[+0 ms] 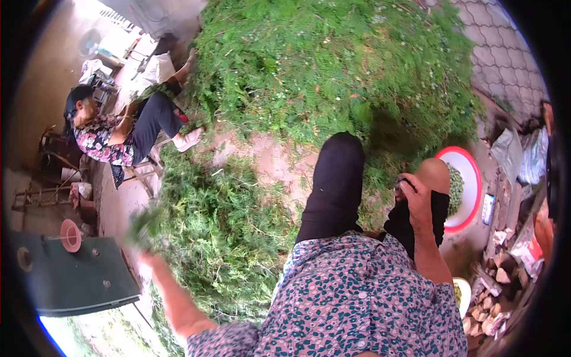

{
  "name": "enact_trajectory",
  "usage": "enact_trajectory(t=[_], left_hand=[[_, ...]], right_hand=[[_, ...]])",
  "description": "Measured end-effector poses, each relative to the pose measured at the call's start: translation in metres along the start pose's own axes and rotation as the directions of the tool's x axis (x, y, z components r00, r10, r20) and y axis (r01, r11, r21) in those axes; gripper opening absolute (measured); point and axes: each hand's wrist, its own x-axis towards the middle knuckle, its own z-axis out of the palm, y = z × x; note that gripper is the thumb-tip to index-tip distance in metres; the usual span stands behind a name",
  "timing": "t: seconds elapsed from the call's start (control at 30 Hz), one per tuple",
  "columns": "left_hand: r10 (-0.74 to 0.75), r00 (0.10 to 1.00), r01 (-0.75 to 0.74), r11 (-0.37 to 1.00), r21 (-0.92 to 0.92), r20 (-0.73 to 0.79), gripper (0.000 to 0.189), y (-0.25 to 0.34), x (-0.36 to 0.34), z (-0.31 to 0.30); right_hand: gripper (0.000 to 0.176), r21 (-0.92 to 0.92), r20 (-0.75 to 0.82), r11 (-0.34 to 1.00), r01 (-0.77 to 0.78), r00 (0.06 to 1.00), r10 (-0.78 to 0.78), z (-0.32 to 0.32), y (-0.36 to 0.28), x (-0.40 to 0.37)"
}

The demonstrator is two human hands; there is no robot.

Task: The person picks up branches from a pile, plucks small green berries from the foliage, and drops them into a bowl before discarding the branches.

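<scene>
My left hand (147, 263) is stretched out to the left, its fingers smeared by motion. Just beyond its fingertips is a blurred green leafy sprig (146, 225), over the edge of a pile of feathery cut branches (232, 220). My right hand (417, 196) is closed in front of my right knee, curled round a small dark tool with a curved end (405, 181); its kind is mostly hidden by the fingers. Close to that hand stands a white basin with a red rim (476, 184), holding small green berries or pods (455, 189).
A large heap of green branches (333, 65) spreads ahead. At the left a person (113, 131) sits with greenery in the lap. A dark green table (77, 276) carries a pink bowl (70, 235). Chopped firewood (485, 312) and a pale bowl (461, 294) lie at the right.
</scene>
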Motion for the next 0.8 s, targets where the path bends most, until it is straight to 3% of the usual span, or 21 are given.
enact_trajectory(t=[0.03,0.13,0.23,0.4,0.47,0.5,0.53,0.57,0.6,0.67,0.73,0.8], left_hand=[[-0.03,0.999,0.029,0.999,-0.045,-0.022,0.015,-0.02,0.042,-0.059],[-0.121,0.991,0.11,0.978,-0.179,-0.05,0.015,-0.075,0.081,-0.158],[-0.225,0.973,0.2,0.93,-0.309,-0.05,0.016,-0.104,0.109,-0.187],[-0.364,0.93,0.317,0.857,-0.406,-0.044,0.018,-0.104,0.094,-0.073],[-0.306,0.912,0.402,0.795,-0.455,0.272,0.022,-0.116,0.07,0.023],[-0.153,0.926,0.225,0.958,-0.179,0.345,0.022,-0.087,0.029,0.069],[-0.023,0.89,-0.019,0.996,0.087,0.454,0.022,-0.046,-0.031,0.113],[0.045,0.813,0.063,0.984,-0.165,0.58,0.025,-0.018,-0.079,0.143],[-0.12,0.731,0.415,0.859,-0.298,0.672,0.027,0.029,-0.141,0.168],[0.032,0.451,0.63,0.697,-0.343,0.892,0.024,0.043,-0.159,0.209],[0.161,0.249,0.656,0.698,-0.289,0.955,0.02,0.107,-0.245,0.223],[0.202,0.21,0.648,0.704,-0.29,0.957,0.018,0.135,-0.286,0.24]], right_hand=[[0.019,0.02,-0.018,1.0,0.02,1.0,-0.02,-0.001,0.001,0.001],[0.017,0.019,-0.053,0.999,0.048,0.998,-0.047,-0.003,0.0,0.0],[0.016,0.018,-0.05,0.999,0.041,0.998,-0.04,-0.005,0.001,0.0],[0.016,0.021,-0.093,0.994,0.105,0.99,-0.103,-0.011,0.004,-0.001],[0.016,0.018,-0.095,0.996,0.093,0.991,-0.09,-0.015,-0.001,-0.002],[0.016,0.018,-0.11,0.997,0.075,0.991,-0.072,-0.017,-0.001,-0.001],[0.016,0.054,-0.131,0.996,0.065,0.99,-0.057,-0.018,0.0,-0.003],[0.016,0.089,-0.151,0.994,0.058,0.988,-0.045,-0.019,0.0,-0.004],[0.016,0.076,-0.17,0.996,0.052,0.985,-0.039,-0.021,0.0,-0.005],[0.016,0.101,-0.206,0.992,0.07,0.977,-0.048,-0.028,0.001,-0.005],[0.015,0.126,-0.267,0.989,0.081,0.963,-0.045,-0.034,-0.002,-0.006],[0.015,0.151,-0.29,0.985,0.082,0.956,-0.035,-0.037,-0.006,-0.007]])
